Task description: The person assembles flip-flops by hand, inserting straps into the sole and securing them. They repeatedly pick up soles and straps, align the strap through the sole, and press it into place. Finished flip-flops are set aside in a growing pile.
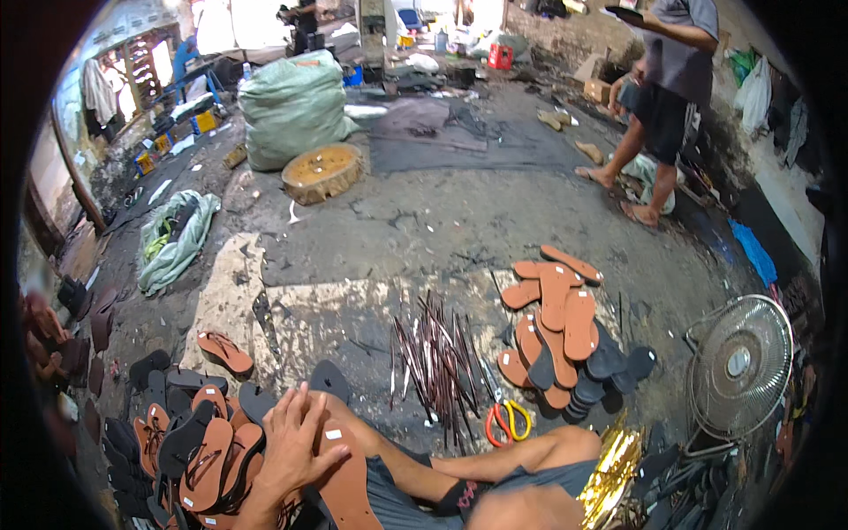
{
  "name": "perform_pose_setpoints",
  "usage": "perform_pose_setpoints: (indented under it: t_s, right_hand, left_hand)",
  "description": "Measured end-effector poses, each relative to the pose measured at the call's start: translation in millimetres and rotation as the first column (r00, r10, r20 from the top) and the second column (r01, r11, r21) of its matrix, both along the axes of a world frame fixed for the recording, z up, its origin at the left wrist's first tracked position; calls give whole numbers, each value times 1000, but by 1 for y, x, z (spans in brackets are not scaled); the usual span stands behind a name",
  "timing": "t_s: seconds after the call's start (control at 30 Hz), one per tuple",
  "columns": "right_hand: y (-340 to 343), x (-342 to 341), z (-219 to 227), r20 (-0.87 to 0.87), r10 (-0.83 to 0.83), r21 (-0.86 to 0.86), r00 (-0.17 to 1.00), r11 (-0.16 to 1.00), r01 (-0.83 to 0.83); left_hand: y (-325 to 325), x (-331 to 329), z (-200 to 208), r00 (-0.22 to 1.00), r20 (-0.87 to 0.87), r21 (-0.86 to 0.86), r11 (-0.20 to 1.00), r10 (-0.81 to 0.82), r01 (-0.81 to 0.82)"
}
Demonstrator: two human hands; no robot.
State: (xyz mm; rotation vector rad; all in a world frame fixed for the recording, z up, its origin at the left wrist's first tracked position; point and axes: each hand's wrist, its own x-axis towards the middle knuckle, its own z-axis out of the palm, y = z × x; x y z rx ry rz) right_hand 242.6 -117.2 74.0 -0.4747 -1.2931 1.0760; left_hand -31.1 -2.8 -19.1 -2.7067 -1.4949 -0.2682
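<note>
A brown sandal sole [346, 490] with a small white sticker stands tilted over my lap, and no strap shows on it. My left hand [296, 442] holds its left edge, thumb lying across its face and fingers stretched along the toe end. At the bottom edge my right hand [526, 510] is a blur, cut off by the frame, so its fingers cannot be made out. Left of my left hand lies a heap of brown and black sandals [208, 464], some with thin dark straps. In front of my legs are scissors [507, 422] with red and yellow handles.
Dark thin straps [437, 362] lie in a bundle ahead, with piled soles [556, 327] to their right. Gold foil [612, 473] is by my right knee; a fan [740, 364] stands beyond. Farther off are a round wooden block [322, 172], a large sack [296, 110] and a standing person [671, 97].
</note>
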Motion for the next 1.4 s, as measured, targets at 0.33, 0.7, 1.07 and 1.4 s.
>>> perform_pose_setpoints:
  t_s: [0.33, 0.7, 1.07, 1.4]
  right_hand:
    - [1, -3, 6, -164, 325, 208, 932, 934, -289]
    - [34, -16, -48, 665, -408, 69, 625, 867, 493]
    - [35, -26, -46, 778, -466, 223, 421, 831, 509]
    - [55, -16, -72, 728, -554, 250, 403, 763, 596]
  left_hand:
    - [-56, -12, 6, 472, 511, -851, 500, 719, 160]
    - [-24, 64, 49, 385, 766, -635, 697, 515, 333]
    - [-25, 77, 33, 527, 821, -345, 926, 219, 153]
    - [-20, 89, 25, 522, 800, -494, 818, 296, 293]
